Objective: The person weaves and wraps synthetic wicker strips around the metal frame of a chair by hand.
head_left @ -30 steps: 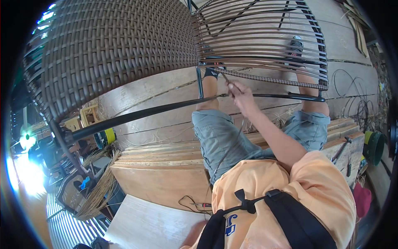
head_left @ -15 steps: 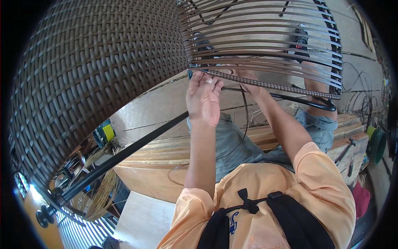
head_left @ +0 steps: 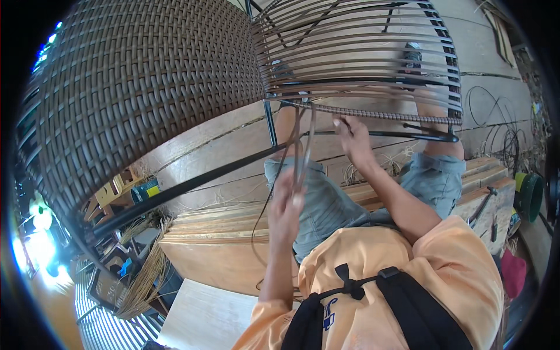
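A chair frame being woven in brown strands fills the top; its finished woven panel (head_left: 157,70) is at the left. Beside that panel, parallel brown strands (head_left: 356,55) stretch across the other section. Its near rail (head_left: 385,114) is wrapped tightly in strand. My left hand (head_left: 284,210), smeared by motion, is closed on a loose brown weaving strand (head_left: 307,149) that loops up to the rail's left end. Just below the rail, my right hand (head_left: 354,142) has its fingers curled together; what they hold, if anything, is too small to make out.
A black metal bar (head_left: 192,186) of the frame slants across the left. Stacked wooden boards (head_left: 216,224) lie across my lap's level. A hammer (head_left: 484,201) rests on the boards at right, near a green bucket (head_left: 528,195). Loose strands (head_left: 510,137) coil on the floor.
My left hand has dropped from the rail toward me, drawing the strand into a loop. My right hand has come out from behind the rail to below it. The chair frame has shifted slightly left.
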`<state>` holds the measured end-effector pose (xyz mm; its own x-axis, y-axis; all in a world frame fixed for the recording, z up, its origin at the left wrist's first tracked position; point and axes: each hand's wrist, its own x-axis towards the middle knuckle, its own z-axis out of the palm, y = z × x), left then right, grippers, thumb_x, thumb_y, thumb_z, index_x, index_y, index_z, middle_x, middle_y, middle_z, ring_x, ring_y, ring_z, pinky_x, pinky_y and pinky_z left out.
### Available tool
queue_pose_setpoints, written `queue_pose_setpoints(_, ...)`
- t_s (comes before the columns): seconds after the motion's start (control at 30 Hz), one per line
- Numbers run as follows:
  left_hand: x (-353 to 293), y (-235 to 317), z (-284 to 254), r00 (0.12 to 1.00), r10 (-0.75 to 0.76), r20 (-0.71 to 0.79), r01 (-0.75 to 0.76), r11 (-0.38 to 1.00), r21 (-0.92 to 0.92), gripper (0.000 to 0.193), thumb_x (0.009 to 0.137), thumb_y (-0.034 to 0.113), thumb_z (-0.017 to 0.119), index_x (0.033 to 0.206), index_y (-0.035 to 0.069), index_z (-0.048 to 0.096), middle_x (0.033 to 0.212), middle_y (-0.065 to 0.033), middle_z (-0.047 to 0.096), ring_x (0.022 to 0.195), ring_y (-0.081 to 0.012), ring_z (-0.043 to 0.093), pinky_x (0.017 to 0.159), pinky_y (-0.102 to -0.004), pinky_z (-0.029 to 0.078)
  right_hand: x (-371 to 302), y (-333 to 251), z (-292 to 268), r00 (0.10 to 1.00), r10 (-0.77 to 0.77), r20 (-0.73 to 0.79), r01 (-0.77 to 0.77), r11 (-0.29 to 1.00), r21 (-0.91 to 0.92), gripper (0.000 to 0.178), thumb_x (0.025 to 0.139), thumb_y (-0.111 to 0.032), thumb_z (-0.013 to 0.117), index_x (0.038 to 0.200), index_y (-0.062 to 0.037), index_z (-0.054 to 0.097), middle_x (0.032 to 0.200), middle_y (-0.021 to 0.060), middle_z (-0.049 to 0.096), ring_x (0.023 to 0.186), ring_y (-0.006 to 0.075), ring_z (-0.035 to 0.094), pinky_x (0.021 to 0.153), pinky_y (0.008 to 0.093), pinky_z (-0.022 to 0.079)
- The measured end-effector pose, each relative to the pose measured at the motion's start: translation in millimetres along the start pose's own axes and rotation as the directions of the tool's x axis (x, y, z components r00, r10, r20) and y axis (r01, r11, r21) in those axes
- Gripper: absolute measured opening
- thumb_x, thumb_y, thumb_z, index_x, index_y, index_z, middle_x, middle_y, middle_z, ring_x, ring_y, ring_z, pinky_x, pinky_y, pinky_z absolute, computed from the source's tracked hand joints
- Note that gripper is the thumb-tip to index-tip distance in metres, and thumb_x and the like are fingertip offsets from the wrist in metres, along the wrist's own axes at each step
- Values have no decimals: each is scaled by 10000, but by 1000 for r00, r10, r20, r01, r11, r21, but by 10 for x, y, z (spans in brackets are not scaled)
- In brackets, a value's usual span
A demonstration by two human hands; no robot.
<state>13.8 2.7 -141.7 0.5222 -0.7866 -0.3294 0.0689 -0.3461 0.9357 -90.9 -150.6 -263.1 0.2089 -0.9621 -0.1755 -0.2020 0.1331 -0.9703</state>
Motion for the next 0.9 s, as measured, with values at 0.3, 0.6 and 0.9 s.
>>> queue_pose_setpoints(0.3,-3011,-1520,-1618,934,-298,-197,325,481,814,244,793,224,596,940,41,528,828,-148,574,761,-325,573,643,-411,445,-232,-679,388,797,211,566,-603,340,721,181,897,-181,486,1012,-52,541,699,-3,524,585,104,530,491,228,395)
queue_pose_setpoints(0.6,-3643,-1761,-2136,624,-757,193,365,501,785,231,851,275,501,933,64,547,772,-136,587,726,-253,599,593,-334,466,-47,-15,481,957,8,290,-193,762,618,193,915,-182,460,1025,-66,567,610,-45,410,512,43,361,431,190,295)
queue_pose_setpoints(0.9,559,226,331,999,14,-49,-11,998,65,313,891,272,485,1012,-14,518,906,-91,577,792,-176,595,692,-275,465,410,-14,373,891,18,454,-332,709,623,199,914,-210,460,1024,-77,557,635,-40,432,521,45,394,429,198,314)
